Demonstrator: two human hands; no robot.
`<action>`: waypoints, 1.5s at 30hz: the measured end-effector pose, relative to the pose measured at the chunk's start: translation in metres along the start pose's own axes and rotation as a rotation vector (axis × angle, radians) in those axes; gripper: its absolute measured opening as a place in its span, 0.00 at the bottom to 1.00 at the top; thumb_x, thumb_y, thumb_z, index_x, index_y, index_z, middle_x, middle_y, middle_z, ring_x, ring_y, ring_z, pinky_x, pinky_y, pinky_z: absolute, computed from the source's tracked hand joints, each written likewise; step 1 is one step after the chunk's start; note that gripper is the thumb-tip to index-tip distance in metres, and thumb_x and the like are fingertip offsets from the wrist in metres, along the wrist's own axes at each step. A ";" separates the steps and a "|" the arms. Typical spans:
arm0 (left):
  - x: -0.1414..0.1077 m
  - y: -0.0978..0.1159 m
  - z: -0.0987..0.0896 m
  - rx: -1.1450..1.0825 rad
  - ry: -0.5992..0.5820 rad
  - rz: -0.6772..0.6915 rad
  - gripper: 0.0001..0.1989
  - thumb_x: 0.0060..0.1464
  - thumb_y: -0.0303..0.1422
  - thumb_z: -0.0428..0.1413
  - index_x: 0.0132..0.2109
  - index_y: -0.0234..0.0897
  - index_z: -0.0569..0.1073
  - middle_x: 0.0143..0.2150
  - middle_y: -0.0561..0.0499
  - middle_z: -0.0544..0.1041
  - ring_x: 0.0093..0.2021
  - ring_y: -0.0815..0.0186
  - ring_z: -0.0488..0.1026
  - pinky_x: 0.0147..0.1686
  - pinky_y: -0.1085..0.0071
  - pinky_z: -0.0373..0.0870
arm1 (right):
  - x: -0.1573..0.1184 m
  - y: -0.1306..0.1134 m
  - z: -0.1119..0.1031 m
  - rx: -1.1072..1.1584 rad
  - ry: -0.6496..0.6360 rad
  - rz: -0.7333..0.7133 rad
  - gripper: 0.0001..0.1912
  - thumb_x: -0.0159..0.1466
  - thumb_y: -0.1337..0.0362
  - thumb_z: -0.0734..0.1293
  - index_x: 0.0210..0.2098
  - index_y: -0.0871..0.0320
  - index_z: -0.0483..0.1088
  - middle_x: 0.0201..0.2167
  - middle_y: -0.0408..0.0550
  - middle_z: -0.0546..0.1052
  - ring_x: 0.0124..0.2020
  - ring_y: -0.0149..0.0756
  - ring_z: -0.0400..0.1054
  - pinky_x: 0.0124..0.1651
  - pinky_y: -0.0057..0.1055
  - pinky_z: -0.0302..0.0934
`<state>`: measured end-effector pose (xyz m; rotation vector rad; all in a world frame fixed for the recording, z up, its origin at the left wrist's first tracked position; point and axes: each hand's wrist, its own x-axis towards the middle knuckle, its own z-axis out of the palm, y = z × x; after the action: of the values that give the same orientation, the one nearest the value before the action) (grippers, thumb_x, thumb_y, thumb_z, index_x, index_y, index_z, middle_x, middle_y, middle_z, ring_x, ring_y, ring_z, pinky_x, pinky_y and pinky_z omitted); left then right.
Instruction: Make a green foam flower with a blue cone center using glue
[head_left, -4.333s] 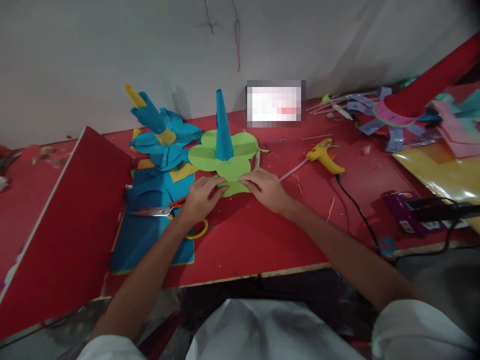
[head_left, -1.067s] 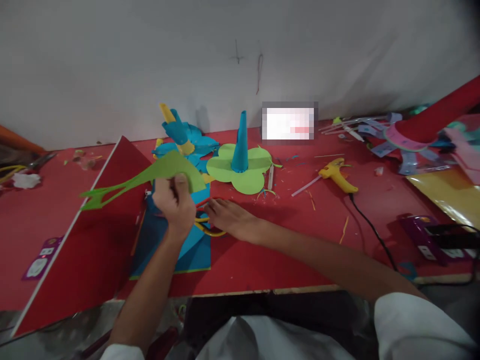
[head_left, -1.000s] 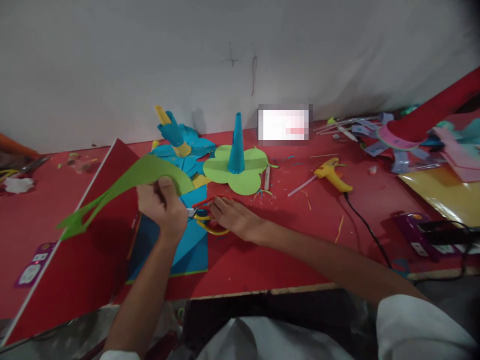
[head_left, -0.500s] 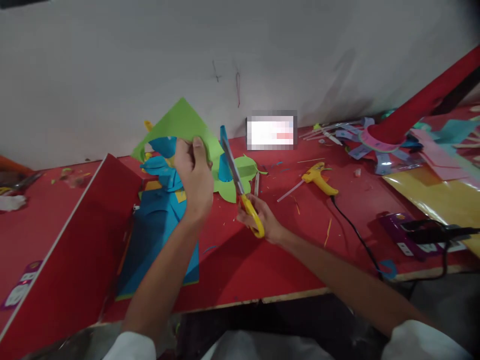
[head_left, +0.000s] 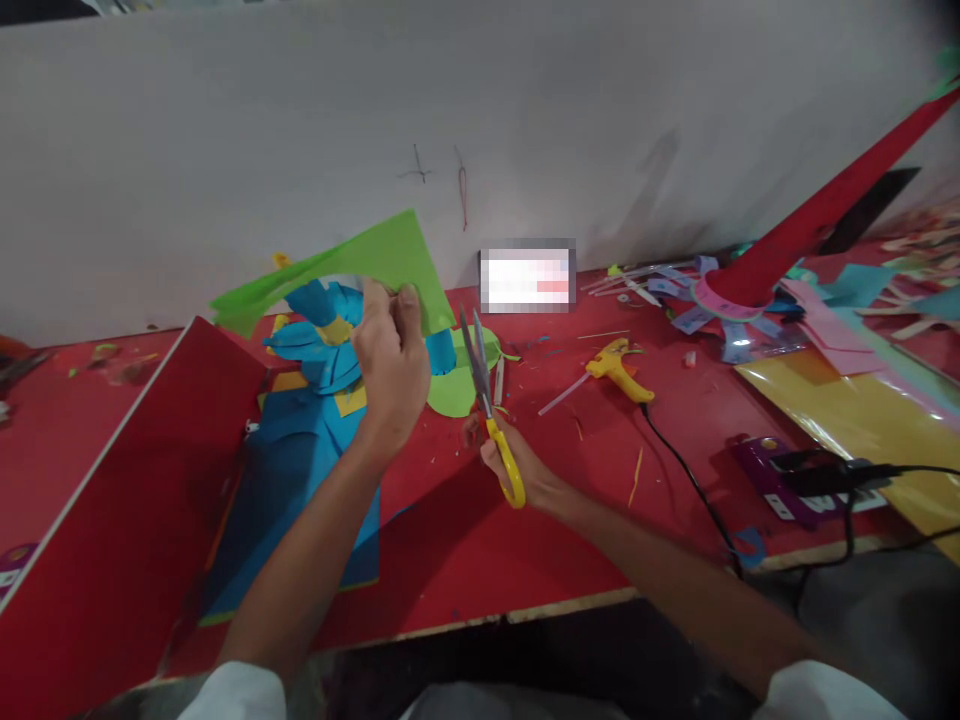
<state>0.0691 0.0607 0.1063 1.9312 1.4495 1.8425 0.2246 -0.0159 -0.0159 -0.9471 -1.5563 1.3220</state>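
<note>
My left hand (head_left: 391,365) is closed on a sheet of green paper (head_left: 409,255), held up above the table with its fingers pinched at the lower edge. In my right hand (head_left: 514,460) is a pair of scissors (head_left: 491,410) with yellow handles, its blades slightly parted and pointing up, to the right of the paper and apart from it. Behind the hands lies a green paper flower (head_left: 454,390) with a blue piece (head_left: 441,352) at its middle, partly covered by the green sheet. Blue paper petals (head_left: 326,362) sit left of my left hand.
Blue sheets (head_left: 281,480) lie under my left forearm, beside an upright red panel (head_left: 142,500). To the right are a yellow glue gun (head_left: 621,372) with a black cord, a purple power strip (head_left: 780,480), a golden sheet (head_left: 832,410) and a leaning red cone (head_left: 810,225).
The green sheet has turned in my left hand and now stretches further left. The scissors' blades have parted from nearly together. The view has shifted a little to the right.
</note>
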 end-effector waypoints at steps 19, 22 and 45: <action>-0.017 0.016 0.007 -0.081 0.028 -0.033 0.18 0.71 0.51 0.50 0.41 0.44 0.59 0.25 0.60 0.51 0.21 0.71 0.49 0.24 0.67 0.45 | -0.001 -0.018 -0.015 -0.216 0.022 0.009 0.28 0.64 0.34 0.66 0.33 0.53 0.60 0.27 0.42 0.69 0.26 0.32 0.61 0.31 0.30 0.53; -0.020 0.017 0.010 -0.057 -0.001 -0.017 0.17 0.72 0.50 0.49 0.40 0.43 0.58 0.25 0.60 0.52 0.21 0.72 0.49 0.24 0.67 0.45 | -0.002 -0.018 -0.015 -0.213 0.040 0.009 0.28 0.64 0.34 0.65 0.33 0.53 0.60 0.27 0.42 0.69 0.27 0.33 0.61 0.32 0.30 0.54; -0.024 0.021 0.015 -0.104 -0.002 -0.045 0.17 0.70 0.48 0.53 0.40 0.42 0.58 0.24 0.62 0.52 0.20 0.73 0.48 0.23 0.67 0.43 | -0.002 -0.017 -0.016 -0.231 0.057 0.006 0.28 0.65 0.34 0.64 0.33 0.53 0.61 0.26 0.41 0.69 0.26 0.32 0.61 0.30 0.29 0.53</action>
<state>0.0971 0.0409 0.0993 1.8365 1.3564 1.8570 0.2397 -0.0154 0.0018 -1.1218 -1.6879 1.1257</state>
